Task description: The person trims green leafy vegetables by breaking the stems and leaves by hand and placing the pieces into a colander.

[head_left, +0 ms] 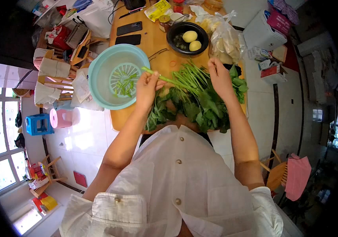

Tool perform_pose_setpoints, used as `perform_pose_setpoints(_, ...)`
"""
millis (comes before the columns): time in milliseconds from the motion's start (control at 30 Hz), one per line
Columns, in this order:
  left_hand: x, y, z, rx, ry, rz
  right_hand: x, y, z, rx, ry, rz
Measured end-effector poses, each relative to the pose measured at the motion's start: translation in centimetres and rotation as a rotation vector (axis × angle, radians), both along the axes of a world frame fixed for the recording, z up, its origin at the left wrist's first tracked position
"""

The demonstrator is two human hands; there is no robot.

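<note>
My left hand (147, 87) pinches a leafy green's stem (165, 79) near its cut end, beside the right rim of a light blue basin (94, 67). Short green stem pieces (126, 87) lie in the basin, over its slotted bottom. A pile of leafy greens with long stalks (196, 104) spreads along the near edge of the table, between and below both hands. My right hand (221, 78) hovers over the right side of that pile. Its thumb and fingers are pressed together, and whatever they may hold is too small to see.
Beyond the greens on the wooden table (157, 51) stands a black bowl (176, 44) with two peeled yellow potatoes (190, 36). A clear plastic bag (226, 41) sits to its right. Two dark phones (129, 28) and a jar (164, 23) are farther back.
</note>
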State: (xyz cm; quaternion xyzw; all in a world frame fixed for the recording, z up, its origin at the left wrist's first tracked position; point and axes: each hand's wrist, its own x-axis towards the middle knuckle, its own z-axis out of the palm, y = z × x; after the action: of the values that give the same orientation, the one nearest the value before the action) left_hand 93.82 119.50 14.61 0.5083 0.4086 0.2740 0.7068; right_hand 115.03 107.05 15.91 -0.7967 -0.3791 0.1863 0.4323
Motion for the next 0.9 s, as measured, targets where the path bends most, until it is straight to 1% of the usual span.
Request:
perform_pose_setpoints(33, 0.1, 0.0, 0.1, -0.041, 0.009, 0.026, -0.4, -0.2, 0.5, -0.001, -0.001, -0.002)
perform_pose_setpoints(100, 0.3, -0.2, 0.2, -0.044, 0.014, 0.029, -3.1, -0.2, 3.3, -0.105, -0.144, 0.138)
perform_pose_setpoints(133, 0.5, -0.3, 0.3, -0.046, 0.018, 0.033, -4.0, -0.1, 3.1, -0.104, -0.144, 0.137)
perform_pose_setpoints(200, 0.6, -0.4, 0.5, -0.026, 0.014, 0.012, -5.2, 0.1, 2.2, -0.076, -0.447, 0.362)
perform_pose_setpoints(233, 0.6, -0.4, 0.6, -0.007, 0.01, -0.007, -5.2, 0.2, 1.3, -0.076, -0.447, 0.361)
perform_pose_setpoints(300, 0.6, -0.3, 0.4, -0.009, 0.009, -0.004, -5.2, 0.6, -0.1, 0.05, -0.451, 0.347)
perform_pose_setpoints(467, 0.3, -0.3, 0.8, -0.023, 0.011, -0.003, -5.1, 0.9, -0.3, 0.052, -0.456, 0.436)
perform_pose_setpoints(533, 0.1, -0.4, 0.4, -0.014, 0.027, -0.061, -5.3, 1.0, 0.0, 0.049, -0.462, 0.457)
perform_pose_setpoints(600, 0.1, -0.5, -0.1, -0.025, -0.013, -0.052, -5.7, 1.2, 0.3, 0.08, -0.456, 0.321)
perform_pose_setpoints(633, 0.1, -0.5, -0.3, -0.036, -0.052, -0.044, -5.7, 1.3, 0.2, 0.079, -0.457, 0.322)
perform_pose_setpoints(667, 0.0, -0.6, -0.2, -0.036, -0.052, -0.044, -5.6, 1.5, -0.2, 0.072, -0.424, 0.24)
perform_pose_setpoints(700, 0.0, -0.7, -0.1, -0.06, -0.073, 0.012, -5.5, 1.7, -0.5, 0.065, -0.392, 0.158)
perform_pose_setpoints(733, 0.0, -0.8, -0.1, -0.084, -0.094, 0.068, -4.8, 1.9, -1.1, 0.007, -0.395, 0.051)
perform_pose_setpoints(767, -0.3, -0.4, -0.2, -0.085, -0.093, 0.068, -3.7, 1.7, -1.6, -0.052, -0.398, -0.056)
perform_pose_setpoints(833, -1.6, 1.2, -0.5, -0.104, -0.093, 0.279, -1.1, 0.6, -1.6, 0.038, -0.274, -0.186)
perform_pose_setpoints(867, -2.5, 1.8, -0.3, -0.12, -0.098, 0.221, 0.2, 0.0, -1.3, 0.062, -0.265, -0.182)
perform_pose_setpoints(900, -3.2, 2.2, -0.4, -0.121, -0.093, 0.226, 1.1, -0.6, -0.8, 0.083, -0.252, -0.178)
